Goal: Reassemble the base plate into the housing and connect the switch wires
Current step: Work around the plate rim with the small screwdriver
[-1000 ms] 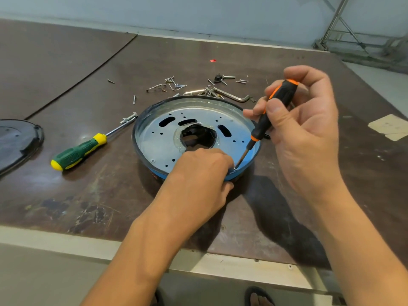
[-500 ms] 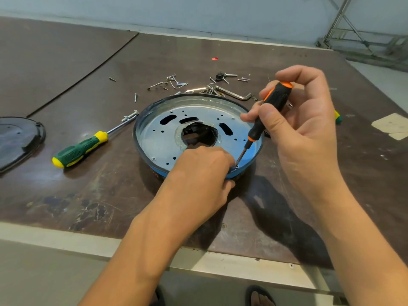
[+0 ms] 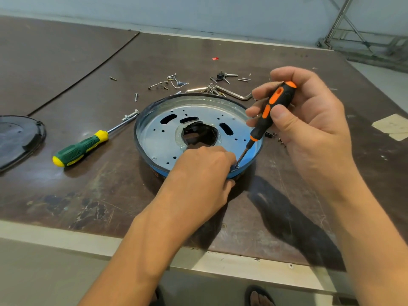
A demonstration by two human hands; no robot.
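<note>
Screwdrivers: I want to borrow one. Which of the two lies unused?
The green-and-yellow screwdriver, lying on the table left of the housing; the right hand grips the black-and-orange one.

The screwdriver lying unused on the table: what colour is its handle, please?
Handle is green with yellow ends; head view.

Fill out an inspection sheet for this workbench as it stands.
Surface: worn brown table, scuffed near the front edge.
Job's things: base plate seated in the round housing; orange-black screwdriver tip on a screw at the near rim.
Clutter: green-yellow screwdriver, loose screws, hex key, black cover at left.
Grippers: right hand grips the orange-black screwdriver; left hand grips the housing's near rim.
Cables: nothing seen.
Surroundings: pale wall, metal frame at back right.
</note>
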